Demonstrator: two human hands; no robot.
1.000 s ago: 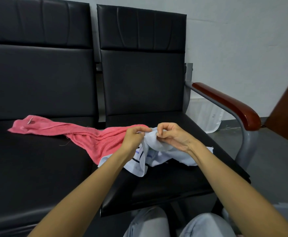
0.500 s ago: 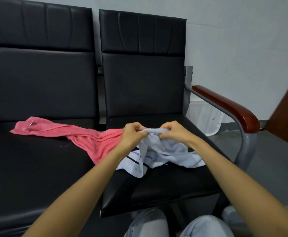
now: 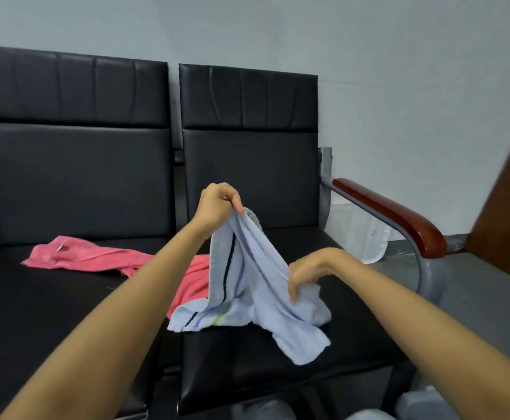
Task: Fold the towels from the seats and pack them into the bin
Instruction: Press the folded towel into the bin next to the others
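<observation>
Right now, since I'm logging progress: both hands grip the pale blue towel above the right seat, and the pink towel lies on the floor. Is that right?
Not quite. The head view shows the pink towel lying mainly on the left seat, not the floor. The rest stands: the left hand and right hand both grip the pale blue towel above the right seat.

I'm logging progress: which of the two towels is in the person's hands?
The light blue striped towel: the left hand pinches its top edge and the right hand grips its side. The pink towel lies loose, in neither hand.
</observation>
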